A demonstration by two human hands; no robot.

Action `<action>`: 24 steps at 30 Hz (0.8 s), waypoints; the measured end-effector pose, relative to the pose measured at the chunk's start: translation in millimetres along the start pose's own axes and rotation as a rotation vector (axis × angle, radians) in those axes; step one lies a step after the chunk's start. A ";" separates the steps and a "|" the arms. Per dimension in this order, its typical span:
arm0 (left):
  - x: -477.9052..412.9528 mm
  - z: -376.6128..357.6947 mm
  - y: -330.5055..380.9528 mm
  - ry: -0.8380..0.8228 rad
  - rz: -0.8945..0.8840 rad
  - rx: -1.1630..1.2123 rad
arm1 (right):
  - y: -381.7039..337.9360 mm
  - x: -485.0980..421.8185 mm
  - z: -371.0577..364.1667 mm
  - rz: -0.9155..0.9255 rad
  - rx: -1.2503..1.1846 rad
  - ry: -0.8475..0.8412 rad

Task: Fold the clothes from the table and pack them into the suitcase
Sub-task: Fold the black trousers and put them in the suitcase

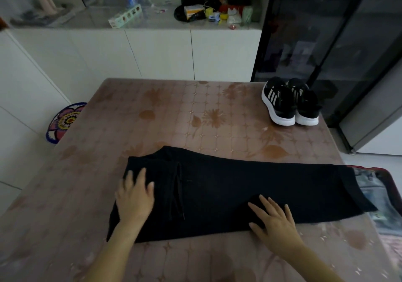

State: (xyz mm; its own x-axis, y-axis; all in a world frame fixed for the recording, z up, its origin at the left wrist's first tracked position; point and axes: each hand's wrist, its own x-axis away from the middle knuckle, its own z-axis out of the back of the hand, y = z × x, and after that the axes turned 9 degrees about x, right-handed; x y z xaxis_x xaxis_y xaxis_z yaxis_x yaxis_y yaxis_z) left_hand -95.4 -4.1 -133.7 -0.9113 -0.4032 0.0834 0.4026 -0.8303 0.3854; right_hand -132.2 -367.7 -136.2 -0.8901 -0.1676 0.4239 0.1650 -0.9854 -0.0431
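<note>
Both hands are pressing flat, fingers spread: left hand (pixel 136 196) near the waistband, right hand (pixel 274 218) on the near edge of the black trousers (pixel 228 190), which are lying folded lengthwise across the tabletop (pixel 174 112). Judging by this, smoothing is under way; folding them crosswise comes next, toward the suitcase (pixel 382 186).

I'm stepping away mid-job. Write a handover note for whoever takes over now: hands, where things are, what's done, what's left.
Left hand: open, resting flat on the waistband end of the black trousers.
Right hand: open, pressing flat on the leg part near the front edge.
The trousers lie lengthwise across the table, cuffs overhanging the suitcase at the right.
Done: trousers spread flat, apparently leg over leg.
Left: fold them shorter and pack them.
Sneakers sit at the far right corner.
</note>
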 end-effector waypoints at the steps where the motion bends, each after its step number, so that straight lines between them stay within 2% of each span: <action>1: -1.2 3.7 -15.3 -0.014 0.090 0.021 | -8.5 -2.0 1.2 0.032 0.012 -0.002; 3: 0.8 8.8 -35.3 -0.070 0.188 0.124 | -31.3 -7.7 4.8 0.118 0.005 -0.021; 9: -1.0 35.8 -24.9 -0.101 0.202 0.403 | -105.6 -20.9 22.0 0.394 -0.081 -0.090; 12: -2.8 51.4 -5.9 -0.175 0.140 0.438 | -132.4 -25.0 39.0 0.457 -0.290 -0.125; 16: 25.3 68.2 44.7 -0.270 -0.003 0.641 | -153.3 -27.8 64.8 0.433 -0.971 -0.235; 18: 42.7 69.6 71.0 -0.342 0.006 0.830 | -153.5 -28.4 72.3 0.379 -1.179 -0.224; 21: 57.6 57.9 93.1 -0.380 0.113 1.089 | -140.9 -31.7 72.4 0.202 -1.316 -0.116; 24: 59.5 44.2 98.1 -0.182 -0.030 1.022 | -119.0 -32.2 68.0 0.034 -1.287 -0.002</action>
State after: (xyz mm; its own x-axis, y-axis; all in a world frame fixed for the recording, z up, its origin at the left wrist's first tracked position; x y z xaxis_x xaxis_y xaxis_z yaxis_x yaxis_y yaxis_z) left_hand -114.0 -92.5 -50.3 -0.9531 -0.2531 0.1661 0.1924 -0.0828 0.9778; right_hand -94.3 -242.8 -83.2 -0.8926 -0.1946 0.4068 -0.3402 -0.3015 -0.8907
